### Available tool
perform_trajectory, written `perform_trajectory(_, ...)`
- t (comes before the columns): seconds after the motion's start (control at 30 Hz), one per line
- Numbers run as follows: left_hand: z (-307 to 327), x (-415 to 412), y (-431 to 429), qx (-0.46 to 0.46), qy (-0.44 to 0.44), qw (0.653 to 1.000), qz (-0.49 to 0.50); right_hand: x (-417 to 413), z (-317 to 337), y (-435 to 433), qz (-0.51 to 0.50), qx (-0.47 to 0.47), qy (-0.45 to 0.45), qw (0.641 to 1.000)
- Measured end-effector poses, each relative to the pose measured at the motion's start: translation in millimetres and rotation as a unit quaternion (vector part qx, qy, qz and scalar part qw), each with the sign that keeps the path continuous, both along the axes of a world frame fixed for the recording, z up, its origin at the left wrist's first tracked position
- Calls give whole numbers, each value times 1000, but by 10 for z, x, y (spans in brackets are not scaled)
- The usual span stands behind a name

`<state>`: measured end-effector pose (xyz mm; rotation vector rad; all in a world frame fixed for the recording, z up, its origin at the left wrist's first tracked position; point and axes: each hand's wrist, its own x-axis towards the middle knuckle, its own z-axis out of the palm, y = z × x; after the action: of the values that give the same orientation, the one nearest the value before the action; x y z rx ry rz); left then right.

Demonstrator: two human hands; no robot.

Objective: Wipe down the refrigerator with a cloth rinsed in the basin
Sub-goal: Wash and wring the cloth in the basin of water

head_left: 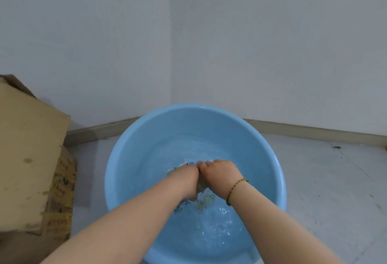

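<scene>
Blue plastic basin (150,136) sits on the floor in a wall corner, with a worn cardboard box (27,148) to its left. Shallow water lies in the basin, and a wet patterned cloth (206,199) dips into it. The left hand (186,176) and right hand (219,172), fists touching, both grip the cloth. A beaded bracelet (235,186) circles the right wrist.

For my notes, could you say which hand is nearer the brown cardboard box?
Left. The left hand sits right of the brown cardboard box; the right hand, sharing the wet cloth, is farther right.
</scene>
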<state>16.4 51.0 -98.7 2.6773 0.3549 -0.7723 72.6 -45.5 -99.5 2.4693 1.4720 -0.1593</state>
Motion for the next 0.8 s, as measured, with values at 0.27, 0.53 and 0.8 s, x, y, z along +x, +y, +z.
perform_trajectory(0.27, -44, -31, 87, 164, -323, 895, -261, -27, 125, -41, -284, 29, 386, 877)
perform_trajectory(0.53, -72, -173, -11, -13, -268, 947, 179, -3, 197, -82, -357, 76, 197, 910)
perform_trajectory(0.8, 153, -2, 22, -681, -106, 502, 522, -159, -43, -72, 36, 410, -296, 862)
